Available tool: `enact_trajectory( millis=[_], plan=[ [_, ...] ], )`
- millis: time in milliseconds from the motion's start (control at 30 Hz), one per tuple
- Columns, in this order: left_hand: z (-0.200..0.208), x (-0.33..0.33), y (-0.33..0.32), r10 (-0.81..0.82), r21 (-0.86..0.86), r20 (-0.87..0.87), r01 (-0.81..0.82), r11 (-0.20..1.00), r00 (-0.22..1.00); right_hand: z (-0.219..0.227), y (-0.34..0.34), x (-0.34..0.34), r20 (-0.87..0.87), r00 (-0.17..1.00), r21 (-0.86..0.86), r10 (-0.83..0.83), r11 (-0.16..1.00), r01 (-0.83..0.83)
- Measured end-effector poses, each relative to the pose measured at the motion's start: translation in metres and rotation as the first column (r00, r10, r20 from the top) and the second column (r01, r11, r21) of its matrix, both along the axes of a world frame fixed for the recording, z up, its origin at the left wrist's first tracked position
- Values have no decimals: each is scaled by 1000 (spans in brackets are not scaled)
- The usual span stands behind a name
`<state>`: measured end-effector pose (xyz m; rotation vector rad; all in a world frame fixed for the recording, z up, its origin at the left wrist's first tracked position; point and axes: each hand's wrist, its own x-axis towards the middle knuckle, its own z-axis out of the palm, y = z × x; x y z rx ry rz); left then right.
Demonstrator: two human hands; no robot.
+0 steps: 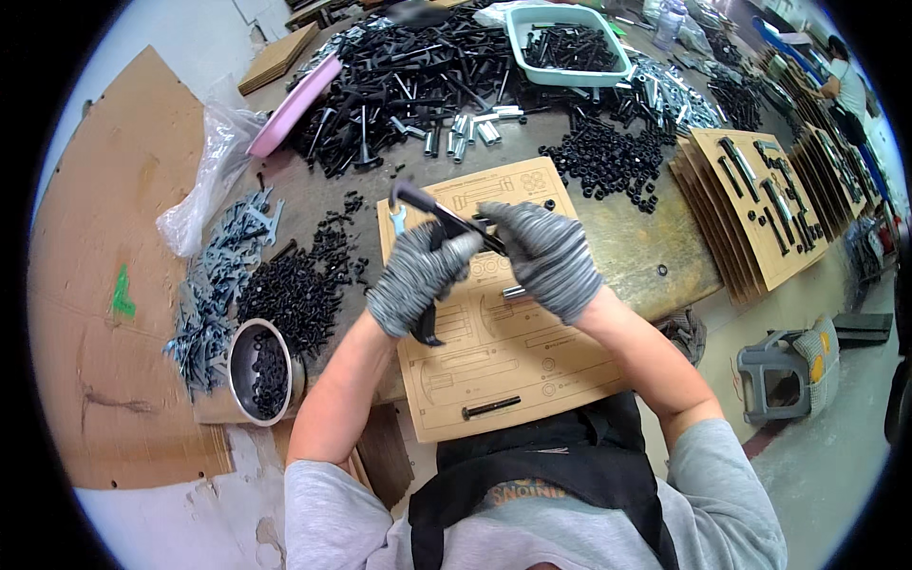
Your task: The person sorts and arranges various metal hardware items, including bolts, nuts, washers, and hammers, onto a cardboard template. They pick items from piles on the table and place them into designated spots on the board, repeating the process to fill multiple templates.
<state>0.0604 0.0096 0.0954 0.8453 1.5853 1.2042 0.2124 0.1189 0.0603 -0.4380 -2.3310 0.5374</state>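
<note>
My gloved left hand (426, 271) is closed round a black rod with a wide, bent head (432, 207), held above a brown board (570, 366). A second black curved piece (427, 328) sticks out below that hand. My gloved right hand (549, 255) curls its fingers at the rod's lower right end; small dark bits by its fingertips are too hidden to name. The board bears printed part outlines. On it lie a small grey wrench (398, 220), a long black bolt (491, 408), a silver sleeve (514, 292) partly under my right hand, and a black nut (549, 204).
Black rods (408, 71) heap up at the back, beside a pale green basin (570, 76) of bolts and a pink tray (294, 106). Wrenches (223, 256), small bolts (304, 285) and a metal bowl (237, 370) lie left; nuts (608, 157) and filled boards (760, 199) right.
</note>
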Motion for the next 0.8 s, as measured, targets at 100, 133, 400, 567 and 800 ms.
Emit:
enact_trajectory(
  millis=[100, 133, 400, 567, 800],
  plan=[
    [-21, 13, -15, 62, 3, 9, -62, 998, 998, -7, -15, 7, -30, 994, -375, 102, 921, -106],
    [-22, 17, -16, 109, 19, -1, -109, 994, 994, -4, -20, 7, -17, 993, -366, 120, 923, -118],
    [-21, 27, -43, -63, 67, -378, 95, 993, 924, -16, -41, 26, -109, 986, -137, 129, 980, -143],
    [-40, 26, -67, -298, -124, -843, 377, 918, 448, -23, 5, 90, 147, 951, -697, 272, 710, -96],
    [-58, 39, -71, -430, -227, -809, 462, 857, 400, -28, -7, 93, 450, 891, -72, 59, 997, -30]
  ],
)
